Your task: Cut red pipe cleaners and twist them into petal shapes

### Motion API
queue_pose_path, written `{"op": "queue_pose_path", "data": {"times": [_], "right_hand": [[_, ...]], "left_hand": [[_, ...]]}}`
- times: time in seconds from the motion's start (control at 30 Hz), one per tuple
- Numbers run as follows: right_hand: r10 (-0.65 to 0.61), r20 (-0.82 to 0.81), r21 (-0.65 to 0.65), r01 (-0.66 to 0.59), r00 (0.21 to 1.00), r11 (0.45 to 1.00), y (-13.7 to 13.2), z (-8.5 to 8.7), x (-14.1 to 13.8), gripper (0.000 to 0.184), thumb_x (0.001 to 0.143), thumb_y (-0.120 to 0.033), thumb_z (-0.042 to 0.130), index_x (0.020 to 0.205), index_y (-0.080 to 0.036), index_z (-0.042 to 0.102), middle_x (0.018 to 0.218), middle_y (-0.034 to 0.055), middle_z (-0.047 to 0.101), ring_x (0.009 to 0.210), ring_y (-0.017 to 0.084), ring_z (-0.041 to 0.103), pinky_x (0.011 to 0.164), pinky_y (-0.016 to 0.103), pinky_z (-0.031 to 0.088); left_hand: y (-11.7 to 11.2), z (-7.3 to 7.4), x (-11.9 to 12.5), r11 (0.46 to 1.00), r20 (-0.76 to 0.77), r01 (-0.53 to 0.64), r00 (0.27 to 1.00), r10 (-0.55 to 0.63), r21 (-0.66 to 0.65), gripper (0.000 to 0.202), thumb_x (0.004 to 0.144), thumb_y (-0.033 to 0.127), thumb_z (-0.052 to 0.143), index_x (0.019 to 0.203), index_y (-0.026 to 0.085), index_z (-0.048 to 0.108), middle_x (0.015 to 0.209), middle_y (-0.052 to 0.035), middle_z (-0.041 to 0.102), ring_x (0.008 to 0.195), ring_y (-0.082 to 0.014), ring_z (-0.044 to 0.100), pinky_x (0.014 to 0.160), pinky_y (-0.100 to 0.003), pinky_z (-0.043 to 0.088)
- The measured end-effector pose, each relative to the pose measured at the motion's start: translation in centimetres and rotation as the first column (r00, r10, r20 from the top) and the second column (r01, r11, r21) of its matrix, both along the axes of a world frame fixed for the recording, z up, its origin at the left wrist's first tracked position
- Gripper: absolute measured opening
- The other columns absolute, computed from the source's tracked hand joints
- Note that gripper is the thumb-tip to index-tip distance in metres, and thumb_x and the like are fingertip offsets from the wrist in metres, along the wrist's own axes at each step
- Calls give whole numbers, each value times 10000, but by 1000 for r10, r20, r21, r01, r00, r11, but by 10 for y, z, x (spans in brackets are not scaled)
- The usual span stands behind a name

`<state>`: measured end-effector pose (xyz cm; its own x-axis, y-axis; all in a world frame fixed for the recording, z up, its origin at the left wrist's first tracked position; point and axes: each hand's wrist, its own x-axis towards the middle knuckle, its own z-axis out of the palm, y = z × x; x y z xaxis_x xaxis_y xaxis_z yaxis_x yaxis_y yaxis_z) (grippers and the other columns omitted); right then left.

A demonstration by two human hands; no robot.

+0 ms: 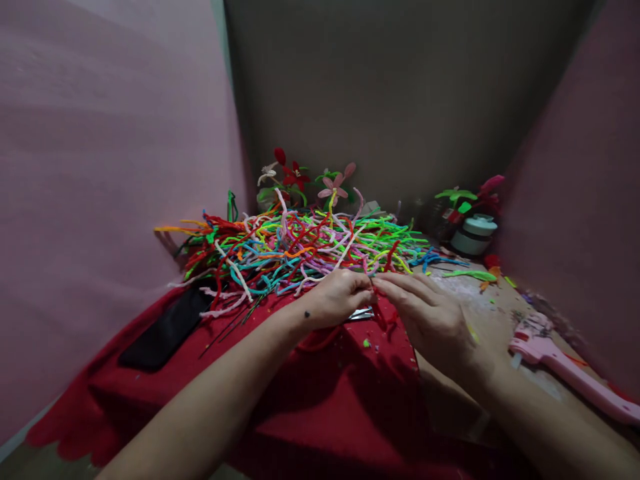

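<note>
My left hand (343, 295) is closed in a pinch on a red pipe cleaner piece (381, 317), which hangs below the fingertips. Against it from the other side comes my right hand (433, 312), its fingers held together and meeting the left fingertips at the same red piece; its thumb is mostly hidden. Under the hands lie scissors (361, 313) with silvery blades, partly covered by my left hand and wrist. Just beyond my fingers spreads a big tangled heap of colourful pipe cleaners (300, 250).
A red cloth (330, 393) covers the table. A black phone (163, 328) lies at left, a pink glue gun (565, 370) at right. Pipe cleaner flowers (334, 187) stand behind the heap. A pale lidded jar (475, 235) sits at back right, between pink side walls.
</note>
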<state>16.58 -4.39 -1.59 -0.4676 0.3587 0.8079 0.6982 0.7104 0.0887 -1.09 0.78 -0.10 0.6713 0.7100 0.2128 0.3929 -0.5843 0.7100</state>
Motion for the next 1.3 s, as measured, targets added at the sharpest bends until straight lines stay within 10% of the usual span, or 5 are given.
{"op": "queue_pose_path", "data": {"times": [0.23, 0.37, 0.6, 1.03, 1.3], "right_hand": [[-122, -147, -370, 60, 982, 927, 0, -5, -7, 271, 835, -187, 498, 616, -155, 655, 542, 42, 573, 568, 152, 463, 573, 295, 362], [-215, -466, -775, -278, 858, 567, -6, 9, -11, 297, 796, -292, 539, 532, -168, 594, 515, -2, 530, 507, 113, 442, 501, 257, 314], [-396, -683, -717, -665, 613, 207, 2, 2, -11, 245, 630, -357, 687, 532, -137, 637, 527, 16, 562, 525, 115, 466, 555, 269, 352], [-395, -664, -748, -550, 635, 372, -8, 8, -12, 195, 670, -320, 677, 559, -160, 661, 559, 4, 600, 545, 114, 484, 565, 260, 373], [-432, -786, -556, -810, 442, 183, -2, -22, -12, 246, 711, -370, 672, 674, -127, 667, 649, 30, 626, 571, 107, 511, 567, 251, 385]], "left_hand": [[-5, 2, 4, 998, -11, -57, 998, 57, 35, 203, 799, 247, 490, 635, 141, 548, 575, 39, 473, 558, -83, 407, 541, -198, 319], [-5, 1, 4, 994, 67, -94, 994, 90, 52, 169, 801, 222, 496, 667, 141, 560, 626, 18, 535, 600, -98, 466, 584, -214, 357], [-9, -3, 9, 966, 108, -198, 977, 182, 167, 138, 800, 189, 533, 681, 153, 593, 634, 20, 561, 630, -99, 494, 604, -214, 366], [-16, 5, 10, 966, 232, -121, 957, 175, -227, 167, 763, 247, 547, 661, 131, 611, 575, 28, 545, 553, -84, 470, 529, -194, 361], [-21, -12, 19, 956, 264, -285, 930, 257, 71, 160, 812, 242, 523, 740, 151, 633, 667, 9, 604, 614, -86, 516, 615, -194, 396]]}}
